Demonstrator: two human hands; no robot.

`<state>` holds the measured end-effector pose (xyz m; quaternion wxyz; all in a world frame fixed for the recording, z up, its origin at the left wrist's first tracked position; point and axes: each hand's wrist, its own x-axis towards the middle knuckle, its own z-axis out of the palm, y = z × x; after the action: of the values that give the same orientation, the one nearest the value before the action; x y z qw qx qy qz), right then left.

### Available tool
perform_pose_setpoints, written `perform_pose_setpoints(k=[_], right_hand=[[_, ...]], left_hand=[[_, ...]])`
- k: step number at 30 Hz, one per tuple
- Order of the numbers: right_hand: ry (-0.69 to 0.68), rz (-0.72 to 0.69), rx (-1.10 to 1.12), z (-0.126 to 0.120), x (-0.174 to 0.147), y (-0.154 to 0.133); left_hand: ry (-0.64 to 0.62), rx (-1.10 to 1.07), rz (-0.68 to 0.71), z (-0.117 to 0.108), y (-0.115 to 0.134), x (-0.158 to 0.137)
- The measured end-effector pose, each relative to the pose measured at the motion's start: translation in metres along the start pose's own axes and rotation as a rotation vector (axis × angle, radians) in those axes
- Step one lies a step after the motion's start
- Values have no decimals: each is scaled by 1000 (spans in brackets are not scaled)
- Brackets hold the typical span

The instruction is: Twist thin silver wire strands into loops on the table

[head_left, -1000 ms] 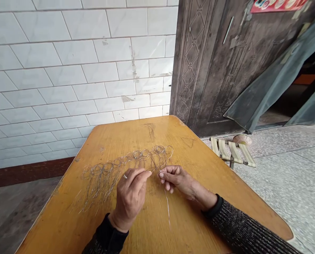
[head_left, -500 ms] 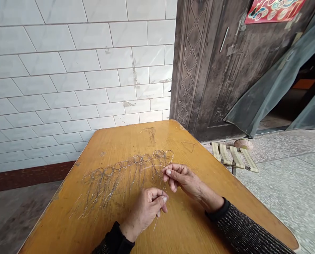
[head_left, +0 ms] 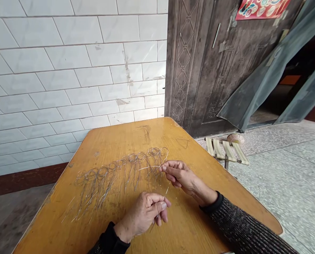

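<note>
My right hand (head_left: 179, 175) pinches a thin pale wire (head_left: 150, 167), whose free end points left over the table. Closer to me, my left hand (head_left: 148, 210) is closed, thumb against forefinger. A fine wire (head_left: 167, 190) sticks up from its fingertips toward my right hand, and more thin ends poke out below the palm. Whether both hands hold one and the same wire I cannot tell. Just beyond the hands, a row of looped wires (head_left: 132, 157) with long straight tails lies across the wooden table (head_left: 199, 197).
Several loose wires (head_left: 146, 131) lie near the table's far end, and a bent triangular wire (head_left: 183, 142) is at the right. A folding stool (head_left: 227, 150) with striped straps stands beyond the right edge. A tiled wall (head_left: 75, 77) and a dark door (head_left: 197, 70) are behind.
The view has shifted slightly to the right. My hands have drawn a little apart, and more wire shows between them. Both still keep their pinch.
</note>
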<state>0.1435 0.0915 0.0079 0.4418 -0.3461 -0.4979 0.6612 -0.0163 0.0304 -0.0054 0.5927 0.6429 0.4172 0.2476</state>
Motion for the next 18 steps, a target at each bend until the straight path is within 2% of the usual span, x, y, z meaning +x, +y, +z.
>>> perform_pose_setpoints(k=[4, 10, 18], right_hand=[[10, 34, 16, 0, -1, -3], [51, 23, 27, 1, -1, -8], [68, 33, 32, -4, 1, -5]], left_hand=[[-64, -85, -18, 4, 3, -4], [-76, -211, -42, 17, 2, -7], [-84, -218, -81, 22, 4, -11]])
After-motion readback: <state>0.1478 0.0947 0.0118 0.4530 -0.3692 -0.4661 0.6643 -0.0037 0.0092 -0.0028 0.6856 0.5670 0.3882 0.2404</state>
